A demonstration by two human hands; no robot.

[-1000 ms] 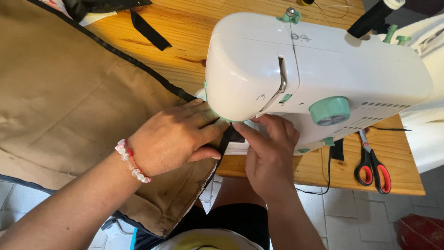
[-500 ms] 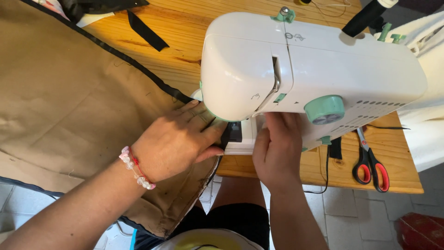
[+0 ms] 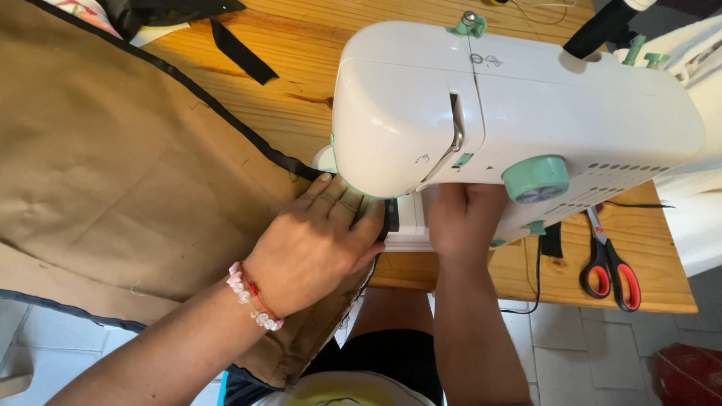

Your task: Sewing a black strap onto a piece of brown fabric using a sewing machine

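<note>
Tan fabric [image 3: 128, 165], black-edged, flat under left hand [image 3: 316, 248].

Both forearms reach up from the near edge, bare to the elbow. The left hand [image 3: 320, 244] lies palm down and flat, fingers together and stretched far-right, thumb tucked along the near side; its forearm runs in from the near left, with a beaded bracelet [image 3: 252, 297] round the wrist. The right hand [image 3: 462, 218] sits just right of it, back upward, knuckles bent, fingertips hidden from view. Its forearm comes almost straight up from the near edge. The two hands are close together, not touching.
</note>
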